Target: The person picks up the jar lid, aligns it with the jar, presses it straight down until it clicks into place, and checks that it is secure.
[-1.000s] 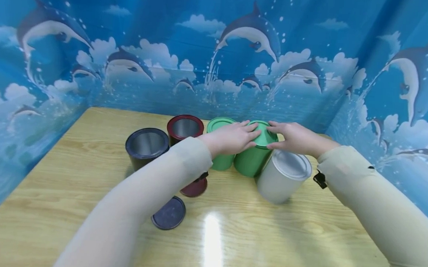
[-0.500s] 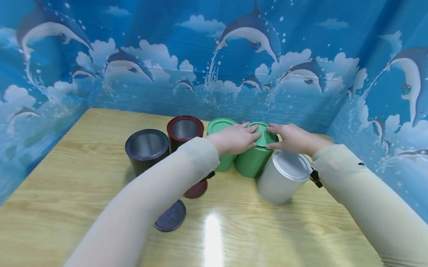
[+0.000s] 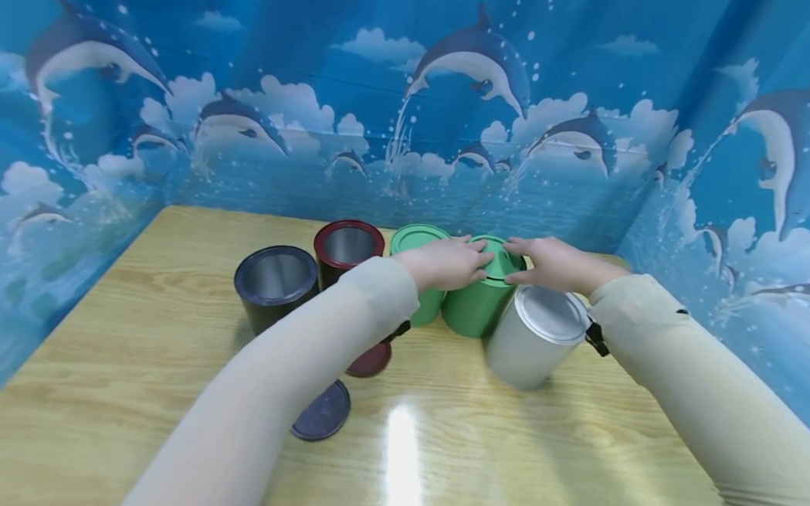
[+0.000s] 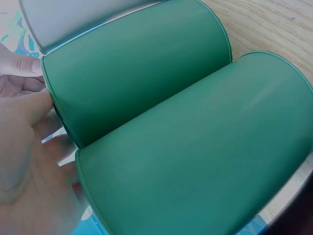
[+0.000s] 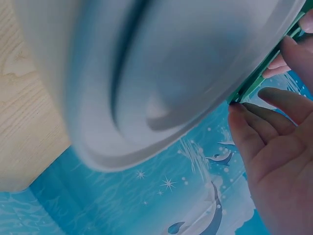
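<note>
The lidded green can (image 3: pixel 474 311) is found on the counter (image 3: pixel 475 466), at about two o'clock from its middle. Its green lid (image 3: pixel 496 268) is touched at nine o'clock by the left hand (image 3: pixel 448 262) and at three by the right hand (image 3: pixel 554 264), the fingers of both extended rather than clenched. The can is judged light and stiff, its smooth wall slippery; the lid is best taken at opposite rim edges. Whether the lid is fully seated cannot be told. The red lid (image 3: pixel 370 361) and dark lid (image 3: pixel 324 412) are partly covered by the left sleeve (image 3: pixel 316 340); the right wrist view is largely blocked by a blurred white can (image 5: pixel 186 63).
</note>
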The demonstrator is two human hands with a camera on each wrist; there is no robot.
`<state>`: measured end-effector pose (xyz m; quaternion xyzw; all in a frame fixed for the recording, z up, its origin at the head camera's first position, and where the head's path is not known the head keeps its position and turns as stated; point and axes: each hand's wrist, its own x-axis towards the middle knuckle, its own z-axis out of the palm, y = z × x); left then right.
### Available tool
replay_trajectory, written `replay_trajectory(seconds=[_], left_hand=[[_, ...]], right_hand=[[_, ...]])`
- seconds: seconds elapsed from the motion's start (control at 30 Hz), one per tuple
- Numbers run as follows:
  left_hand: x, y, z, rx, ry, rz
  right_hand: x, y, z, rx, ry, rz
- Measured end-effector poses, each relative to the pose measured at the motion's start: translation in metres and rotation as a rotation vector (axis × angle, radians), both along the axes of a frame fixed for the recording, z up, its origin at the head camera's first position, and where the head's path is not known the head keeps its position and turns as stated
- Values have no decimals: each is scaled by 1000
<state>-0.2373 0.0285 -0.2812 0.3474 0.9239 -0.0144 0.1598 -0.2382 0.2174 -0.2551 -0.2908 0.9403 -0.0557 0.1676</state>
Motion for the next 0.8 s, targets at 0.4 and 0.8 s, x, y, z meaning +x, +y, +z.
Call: replay_trajectory(seconds=[0.4,0.8], left_hand=[[-2,0,0,-20,-3,-15],[-3,4,3,10,7,56]], right_hand=[[1,2,0,0,0,5],[4,4,-2,-21,-7,-22]])
